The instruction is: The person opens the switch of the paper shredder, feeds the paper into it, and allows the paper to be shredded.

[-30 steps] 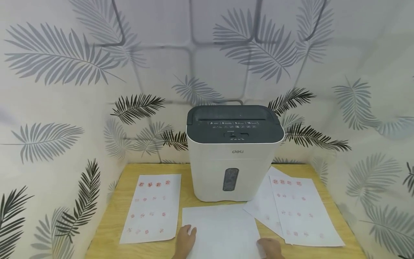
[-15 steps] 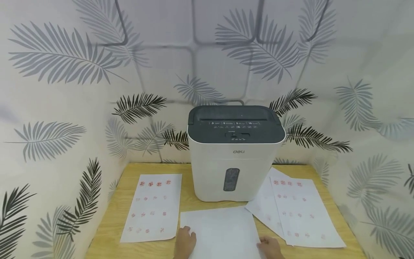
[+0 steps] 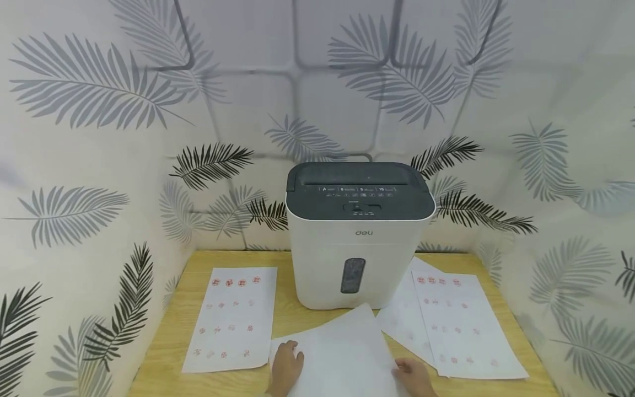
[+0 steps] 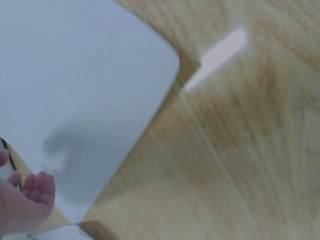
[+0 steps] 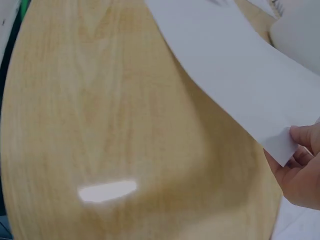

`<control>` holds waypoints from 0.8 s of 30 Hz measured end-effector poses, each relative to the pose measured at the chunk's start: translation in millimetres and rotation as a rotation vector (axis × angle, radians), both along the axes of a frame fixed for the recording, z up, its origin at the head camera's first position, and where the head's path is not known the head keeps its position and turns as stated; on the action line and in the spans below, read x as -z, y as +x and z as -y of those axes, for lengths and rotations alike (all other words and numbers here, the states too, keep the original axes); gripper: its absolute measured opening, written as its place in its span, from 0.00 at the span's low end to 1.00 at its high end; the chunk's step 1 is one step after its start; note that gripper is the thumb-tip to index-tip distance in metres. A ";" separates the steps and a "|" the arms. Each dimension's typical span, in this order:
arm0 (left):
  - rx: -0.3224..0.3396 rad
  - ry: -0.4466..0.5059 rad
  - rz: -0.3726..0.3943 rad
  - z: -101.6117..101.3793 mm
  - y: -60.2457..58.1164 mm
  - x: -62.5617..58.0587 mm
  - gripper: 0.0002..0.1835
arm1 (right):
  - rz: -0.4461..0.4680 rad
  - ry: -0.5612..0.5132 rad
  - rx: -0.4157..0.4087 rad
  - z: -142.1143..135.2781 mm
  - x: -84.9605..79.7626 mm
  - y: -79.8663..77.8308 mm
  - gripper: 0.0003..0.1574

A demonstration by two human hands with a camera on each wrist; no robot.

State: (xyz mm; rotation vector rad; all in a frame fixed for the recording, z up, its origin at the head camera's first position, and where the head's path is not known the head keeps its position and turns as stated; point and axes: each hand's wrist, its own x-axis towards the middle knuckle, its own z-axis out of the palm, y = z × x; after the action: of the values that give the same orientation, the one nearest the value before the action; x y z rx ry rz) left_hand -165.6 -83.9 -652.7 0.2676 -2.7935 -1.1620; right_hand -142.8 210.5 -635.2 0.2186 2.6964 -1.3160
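Observation:
A large blank white sheet of paper lies in front of the shredder, bent, with its far right corner lifted. My right hand pinches the sheet's near corner between thumb and fingers; in the right wrist view the hand holds that corner above the table. At the sheet's left edge is my left hand. In the left wrist view the left hand has loosely curled fingers with thumb apart, and no grip on the paper shows. The sheet carries a hand's shadow there.
A white and dark grey paper shredder stands at the back. Left of it lies a sheet with red stamp marks; on the right another stamped sheet overlaps a second sheet. The wooden table meets leaf-patterned walls.
The sheet's far right corner has risen and the sheet has turned slightly leftward. My left hand has shifted a little to the right, while the right hand still pinches the corner.

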 end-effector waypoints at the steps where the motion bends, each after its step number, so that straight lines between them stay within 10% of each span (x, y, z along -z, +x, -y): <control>1: 0.028 0.002 -0.023 -0.3 -2.0 -1.9 0.14 | -0.029 0.014 -0.003 -0.4 -5.8 -2.3 0.15; 11: 0.237 -0.038 -0.137 -2.2 -24.6 -30.4 0.22 | -0.283 0.146 -0.060 -6.7 -62.9 -39.7 0.06; 18: 0.273 0.029 -0.068 -7.6 -34.8 -38.2 0.24 | -0.509 0.161 -0.167 1.7 -93.8 -60.1 0.07; 24: 0.251 0.111 -0.119 -8.4 -33.4 -33.6 0.07 | -0.526 0.137 -0.134 7.4 -105.5 -67.5 0.06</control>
State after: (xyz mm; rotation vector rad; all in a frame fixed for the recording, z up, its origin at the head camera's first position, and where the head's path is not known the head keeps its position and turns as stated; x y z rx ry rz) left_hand -198.9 -75.6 -619.0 -0.1445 -2.7204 -1.3382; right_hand -210.3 203.1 -529.8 -0.3410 3.1592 -1.2949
